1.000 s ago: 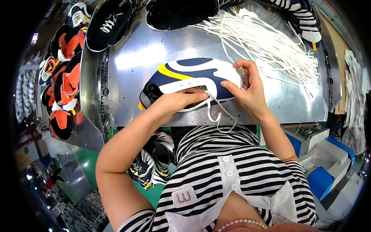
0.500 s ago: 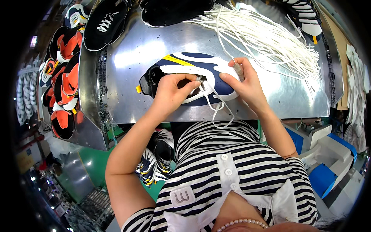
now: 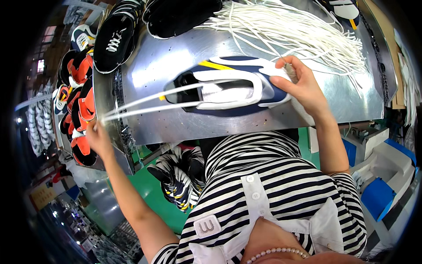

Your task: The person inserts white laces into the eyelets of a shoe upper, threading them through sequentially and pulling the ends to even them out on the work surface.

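Note:
A navy and white sneaker (image 3: 229, 65) with a yellow stripe lies sideways on the metal table, its toe to the right. My left hand (image 3: 99, 140) is closed on two strands of white shoelace (image 3: 151, 97), pulled taut leftward from the shoe's opening. My right hand (image 3: 303, 83) grips the toe end, thumb against the upper. A small grey wrapped piece (image 3: 290, 71) shows between its fingers; I cannot make out whether it is a tool or a finger wrap.
A heap of loose white laces (image 3: 299, 39) spreads along the table's (image 3: 211, 130) far side. Black shoes (image 3: 115, 46) stand at the far left, orange-lined shoes (image 3: 83, 105) beyond the left edge. More sneakers (image 3: 178, 185) hang or stand below the table; a grey and blue machine (image 3: 382, 176) is at right.
My left hand has drawn the laces from the shoe's opening far out to the left, and the loose loop is now straight. The shoe and right hand have shifted slightly right.

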Available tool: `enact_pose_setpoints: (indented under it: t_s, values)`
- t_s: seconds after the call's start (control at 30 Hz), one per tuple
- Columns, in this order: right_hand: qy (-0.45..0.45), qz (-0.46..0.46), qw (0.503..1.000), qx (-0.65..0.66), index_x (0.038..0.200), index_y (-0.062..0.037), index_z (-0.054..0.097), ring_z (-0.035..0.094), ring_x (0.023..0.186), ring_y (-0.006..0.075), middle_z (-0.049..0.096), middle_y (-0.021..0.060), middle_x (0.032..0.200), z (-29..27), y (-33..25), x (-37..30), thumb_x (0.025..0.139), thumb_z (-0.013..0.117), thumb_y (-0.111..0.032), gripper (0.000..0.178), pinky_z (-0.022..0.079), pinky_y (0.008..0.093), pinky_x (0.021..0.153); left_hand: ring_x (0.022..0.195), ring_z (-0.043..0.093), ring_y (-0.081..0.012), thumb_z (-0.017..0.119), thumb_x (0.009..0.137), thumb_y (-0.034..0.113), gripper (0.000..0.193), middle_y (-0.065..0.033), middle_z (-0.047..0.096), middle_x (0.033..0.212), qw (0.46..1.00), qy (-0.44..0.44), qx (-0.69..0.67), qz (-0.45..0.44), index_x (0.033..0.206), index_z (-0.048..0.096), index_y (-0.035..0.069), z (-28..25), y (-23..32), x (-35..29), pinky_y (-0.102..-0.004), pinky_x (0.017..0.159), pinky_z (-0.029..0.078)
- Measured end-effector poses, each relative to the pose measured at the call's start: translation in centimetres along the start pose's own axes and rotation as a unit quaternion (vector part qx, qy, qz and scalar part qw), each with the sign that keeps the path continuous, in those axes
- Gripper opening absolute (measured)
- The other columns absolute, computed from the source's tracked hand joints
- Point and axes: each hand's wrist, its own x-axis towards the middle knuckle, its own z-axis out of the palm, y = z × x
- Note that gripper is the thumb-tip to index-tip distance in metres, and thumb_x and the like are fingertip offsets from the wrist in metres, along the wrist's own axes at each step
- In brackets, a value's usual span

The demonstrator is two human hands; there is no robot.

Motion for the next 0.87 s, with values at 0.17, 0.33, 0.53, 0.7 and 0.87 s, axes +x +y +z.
enact_pose_setpoints:
  t_s: [0.17,0.33,0.53,0.7,0.87]
  values:
    - [0.022,-0.057,0.987,-0.15,0.107,-0.0074,0.058,0.057,0.079,0.0147,0.06,0.0028,0.089,-0.9,2.8,1.3,0.084,0.074,-0.031,0.036,0.046,0.0276,0.073,0.074,0.052,-0.0106,0.062,0.093,0.013,0.016,-0.0051,0.062,0.086,0.973,-0.093,-0.201,-0.062,0.097,0.065,-0.001,2.2,10.5,-1.3,-0.025,0.069,0.044]
    - [0.112,-0.164,0.884,-0.424,0.109,-0.0062,0.064,0.069,0.082,0.028,0.069,0.0126,0.093,0.2,2.2,2.3,0.083,0.071,-0.048,0.05,0.053,0.0344,0.071,0.092,0.061,-0.0279,0.073,0.073,-0.001,0.015,-0.0166,0.066,0.111,0.741,-0.359,-0.482,0.299,0.087,0.066,0.002,0.7,30.7,-2.2,-0.0372,0.086,0.047]
    - [0.146,-0.098,0.984,-0.028,0.109,-0.0008,0.068,0.062,0.089,0.0113,0.069,0.0063,0.101,0.0,0.5,0.8,0.089,0.068,-0.01,0.021,0.049,0.0249,0.083,0.096,0.06,-0.028,0.073,0.074,-0.001,0.015,-0.0132,0.065,0.116,0.874,-0.171,-0.37,0.265,0.085,0.064,0.003,6.2,32.3,-1.9,-0.0382,0.083,0.047]
    - [0.026,-0.25,0.963,-0.096,0.112,-0.0073,0.069,0.057,0.084,0.0133,0.06,0.0034,0.089,3.6,-2.1,2.1,0.084,0.07,-0.007,0.029,0.048,0.0276,0.073,0.101,0.06,-0.0287,0.072,0.076,0.0,0.014,-0.0111,0.065,0.113,0.806,-0.302,-0.435,0.264,0.087,0.064,0.003,7.8,34.4,-2.8,-0.0365,0.086,0.047]
    - [0.023,-0.216,0.976,-0.023,0.104,-0.0053,0.07,0.057,0.078,0.0149,0.058,0.0032,0.084,1.2,-1.5,2.1,0.084,0.069,-0.007,0.02,0.046,0.0286,0.07,0.108,0.06,-0.022,0.065,0.086,-0.001,0.008,-0.013,0.062,0.121,0.862,-0.267,-0.385,0.194,0.092,0.064,0.002,7.8,31.7,-1.4,-0.0284,0.092,0.046]
